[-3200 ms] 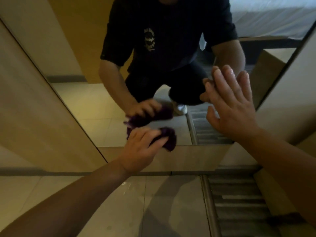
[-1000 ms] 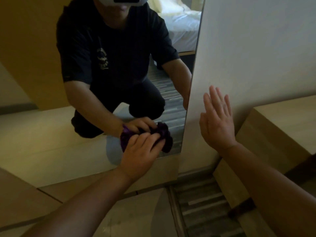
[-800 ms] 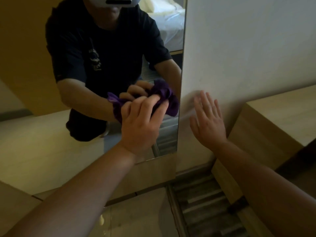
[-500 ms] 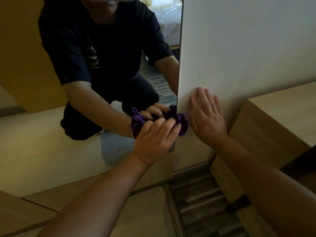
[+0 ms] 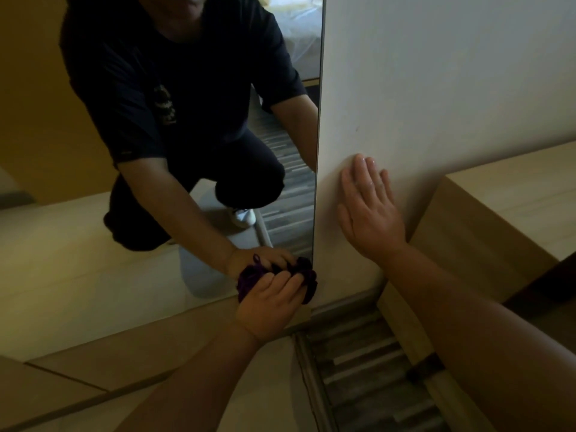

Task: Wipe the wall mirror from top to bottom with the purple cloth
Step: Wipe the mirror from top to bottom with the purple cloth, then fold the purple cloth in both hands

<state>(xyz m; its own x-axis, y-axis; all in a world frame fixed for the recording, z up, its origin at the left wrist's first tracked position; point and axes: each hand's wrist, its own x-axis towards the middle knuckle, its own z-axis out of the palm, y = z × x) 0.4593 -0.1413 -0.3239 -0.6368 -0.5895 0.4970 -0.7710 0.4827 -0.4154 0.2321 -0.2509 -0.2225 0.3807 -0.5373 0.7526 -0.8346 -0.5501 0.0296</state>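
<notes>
The wall mirror fills the left half of the head view and shows a crouching person in dark clothes. My left hand presses the bunched purple cloth against the mirror's bottom right corner, fingers closed over it. The cloth touches the glass at its lower edge, and its reflection sits just above my knuckles. My right hand lies flat, fingers spread, on the white wall just right of the mirror's edge.
A light wooden cabinet stands against the wall at the right, close to my right forearm. Below the mirror are a wooden base strip, pale floor tiles and a striped grey carpet.
My left hand has slid the cloth down the mirror's right edge, from mid height to the bottom corner. My right hand stays flat on the wall.
</notes>
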